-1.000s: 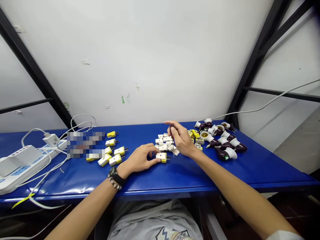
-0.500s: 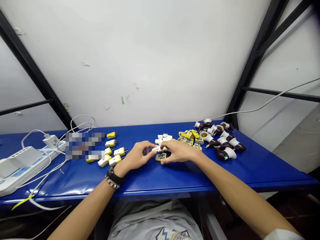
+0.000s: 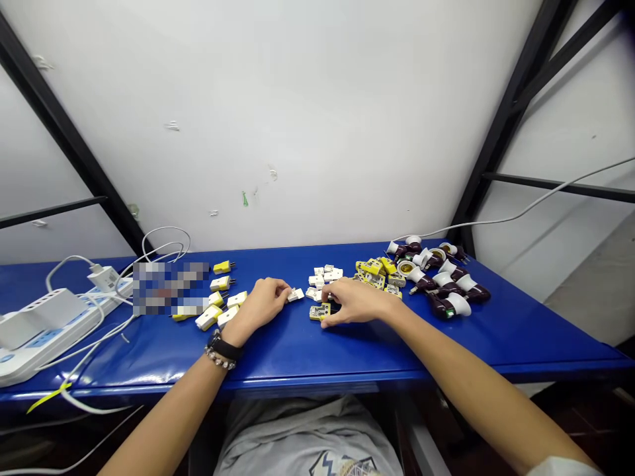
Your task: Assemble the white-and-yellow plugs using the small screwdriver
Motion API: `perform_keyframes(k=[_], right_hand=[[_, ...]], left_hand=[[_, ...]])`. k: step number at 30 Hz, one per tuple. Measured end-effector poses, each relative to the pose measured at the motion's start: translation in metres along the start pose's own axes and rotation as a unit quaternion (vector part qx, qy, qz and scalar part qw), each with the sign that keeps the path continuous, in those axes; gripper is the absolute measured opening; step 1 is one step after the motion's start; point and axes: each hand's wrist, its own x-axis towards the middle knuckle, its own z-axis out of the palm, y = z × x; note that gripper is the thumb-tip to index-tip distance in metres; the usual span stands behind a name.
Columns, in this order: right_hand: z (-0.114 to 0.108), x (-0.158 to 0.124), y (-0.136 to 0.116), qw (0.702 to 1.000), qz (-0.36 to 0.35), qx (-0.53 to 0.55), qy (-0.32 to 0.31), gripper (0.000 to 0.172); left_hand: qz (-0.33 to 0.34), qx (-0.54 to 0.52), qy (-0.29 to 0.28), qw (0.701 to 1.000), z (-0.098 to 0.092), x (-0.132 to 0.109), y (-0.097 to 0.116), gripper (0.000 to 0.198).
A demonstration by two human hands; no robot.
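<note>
Left hand (image 3: 260, 305) is at front centre-left, fingertips pressed together on a small white plug piece (image 3: 296, 295), which sticks out past them; part of it is hidden, so exact hold is hard to read. Right hand (image 3: 356, 303) is just right of that, fingers spread and curved down over a yellow-edged plug base (image 3: 319, 312) lying open on the blue table (image 3: 347, 370). Fingertips touch the base, but cannot tell if it is actually pinched. Dark object under the right palm (image 3: 336, 307) is mostly hidden, can't identify it. Behind the hands: pile of white plug parts (image 3: 325, 276), then a heap of yellow plug parts (image 3: 373, 271), partly overlapping and hard to count. Dark maroon and white lamp holders (image 3: 446, 284) sit upper right. Assembled yellow-and-white plugs (image 3: 218, 311) lie left of the left hand, next to a pixelated patch (image 3: 169, 287) that hides whatever is there. Power strip (image 3: 40, 324) is at far left, cut off by the frame edge, with a USB charger (image 3: 104, 277) plugged in
</note>
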Motion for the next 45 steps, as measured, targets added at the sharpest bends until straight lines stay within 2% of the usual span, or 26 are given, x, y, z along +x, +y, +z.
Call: perform_keyframes(k=[10,12,15,20,22,24,26,28,31,33,36,40,45], right_hand=[[0.001,0.0,-0.001,1.0,-0.005,-0.011,-0.002,0.044],[-0.001,0.0,-0.001,1.0,-0.004,-0.019,-0.011,0.041],[-0.008,-0.001,0.0,1.0,-0.003,-0.009,-0.023,0.038],[-0.027,-0.007,0.007,0.997,0.036,-0.005,0.074,0.034],[-0.037,-0.01,0.013,0.988,0.081,-0.027,0.127,0.032],[-0.045,-0.014,0.02,0.966,0.147,-0.064,0.203,0.034],[-0.053,-0.017,0.029,0.931,0.217,-0.105,0.273,0.04],[-0.056,-0.02,0.038,0.909,0.271,-0.13,0.29,0.044],[-0.056,-0.022,0.047,0.914,0.312,-0.145,0.213,0.04],[-0.054,-0.023,0.05,0.926,0.314,-0.144,0.151,0.038],[-0.051,-0.022,0.05,0.933,0.308,-0.139,0.121,0.041],[-0.052,-0.02,0.049,0.929,0.304,-0.115,0.176,0.039],[-0.054,-0.016,0.046,0.934,0.207,-0.022,0.289,0.035]], left_hand=[[0.02,0.014,0.11,0.994,-0.002,0.0,0.001,0.032],[0.021,0.009,0.106,0.994,0.0,0.002,0.005,0.032],[0.041,0.011,0.066,0.997,0.005,0.01,0.017,0.031],[0.094,0.073,0.007,0.993,0.016,0.032,0.042,0.03],[0.085,0.094,-0.007,0.992,0.019,0.037,0.046,0.031],[0.078,0.097,-0.004,0.992,0.018,0.038,0.045,0.032],[0.07,0.094,0.007,0.993,0.011,0.034,0.04,0.032],[0.05,0.102,0.02,0.993,-0.002,0.028,0.029,0.033],[0.011,0.127,0.015,0.992,-0.028,0.018,0.004,0.038],[-0.015,0.147,-0.014,0.989,-0.048,0.01,-0.017,0.045],[-0.055,0.193,-0.047,0.978,-0.071,-0.007,-0.045,0.056],[-0.113,0.201,-0.077,0.97,-0.085,-0.038,-0.056,0.059],[-0.094,0.165,-0.05,0.981,-0.078,-0.063,-0.047,0.061]])
